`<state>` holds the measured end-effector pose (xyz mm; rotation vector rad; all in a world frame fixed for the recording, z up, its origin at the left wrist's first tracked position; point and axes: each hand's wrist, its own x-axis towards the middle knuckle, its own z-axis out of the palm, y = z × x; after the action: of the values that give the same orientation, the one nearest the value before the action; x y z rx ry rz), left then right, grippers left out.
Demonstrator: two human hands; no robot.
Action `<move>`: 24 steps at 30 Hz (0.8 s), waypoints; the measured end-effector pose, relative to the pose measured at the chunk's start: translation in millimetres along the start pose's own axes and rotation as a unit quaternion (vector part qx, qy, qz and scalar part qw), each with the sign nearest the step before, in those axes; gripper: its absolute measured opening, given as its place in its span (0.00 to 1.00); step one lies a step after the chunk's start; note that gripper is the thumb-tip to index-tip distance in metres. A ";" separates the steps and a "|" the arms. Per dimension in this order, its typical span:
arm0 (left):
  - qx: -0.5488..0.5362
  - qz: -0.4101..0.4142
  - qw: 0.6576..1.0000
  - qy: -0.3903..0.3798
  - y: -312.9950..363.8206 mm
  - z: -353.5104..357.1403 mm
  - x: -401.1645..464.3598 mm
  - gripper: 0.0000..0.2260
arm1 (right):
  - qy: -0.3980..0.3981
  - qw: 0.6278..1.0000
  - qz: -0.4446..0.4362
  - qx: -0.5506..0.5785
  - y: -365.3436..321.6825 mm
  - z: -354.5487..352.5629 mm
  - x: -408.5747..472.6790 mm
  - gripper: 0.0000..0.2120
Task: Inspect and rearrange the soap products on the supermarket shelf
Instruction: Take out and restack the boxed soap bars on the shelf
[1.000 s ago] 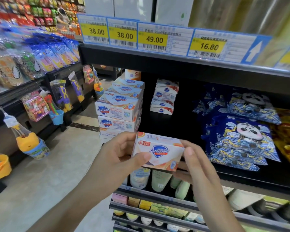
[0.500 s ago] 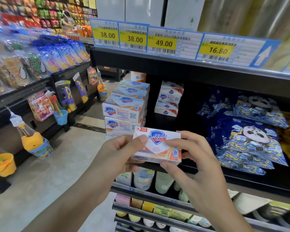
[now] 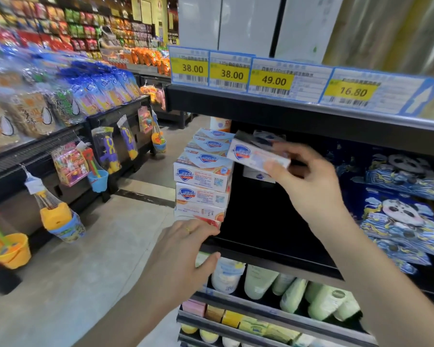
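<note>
My right hand grips a white Safeguard soap box inside the black shelf, level with the top of the front soap stack and just right of it. The box is blurred. My left hand rests on the shelf's front edge, fingers straight, fingertips by the bottom box of that stack, holding nothing. A second, smaller stack of soap boxes at the back is mostly hidden behind the held box and my right hand.
Blue panda-print packs fill the shelf to the right. Price tags line the shelf above. Bottles and tubes stand on the lower shelf. Hanging toys and snack bags line the aisle on the left.
My left hand let go of the soap box and dropped to the shelf edge. My right hand carried the box up and into the shelf beside the front stack.
</note>
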<state>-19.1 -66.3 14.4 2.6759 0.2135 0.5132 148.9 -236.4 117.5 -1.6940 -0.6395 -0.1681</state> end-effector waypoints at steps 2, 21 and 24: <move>0.015 0.003 1.000 0.005 -3.6 6.1 1.8 0.18 | 0.003 1.000 0.006 -0.021 3.7 14.2 22.5 0.12; 0.029 -0.005 0.998 0.047 -15.6 17.0 7.3 0.13 | 0.000 0.991 0.084 -0.100 6.1 84.7 78.0 0.19; 0.032 -0.006 0.998 0.047 -16.5 17.1 7.6 0.13 | 0.107 0.988 0.088 -0.067 28.0 66.6 77.3 0.09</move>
<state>-6.7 -55.8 -4.5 2.7139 0.2785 0.6380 211.9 -151.6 112.4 -1.8234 -0.3225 -0.2674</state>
